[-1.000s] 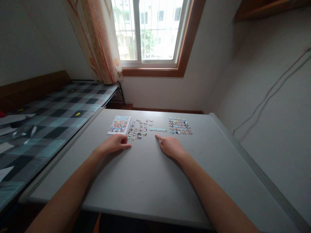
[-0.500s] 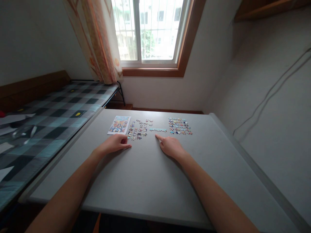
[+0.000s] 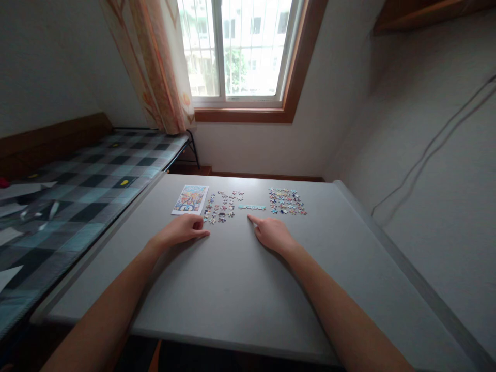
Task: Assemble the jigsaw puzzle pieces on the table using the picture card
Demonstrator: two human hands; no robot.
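While our right hand (image 3: 273,235) rests near joined puzzle strip (image 3: 251,207) on desk (image 3: 228,289), index and thumb parted, left hand (image 3: 182,230) lies beside loose pieces (image 3: 221,214), thumb apart from curled fingers (image 3: 195,219).

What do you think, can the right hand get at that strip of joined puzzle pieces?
Probably yes: the right hand points toward the strip, and only a thin band of tabletop shows between them.

Two hands (image 3: 273,233), one puzzle strip (image 3: 251,207), one picture (image 3: 191,200)
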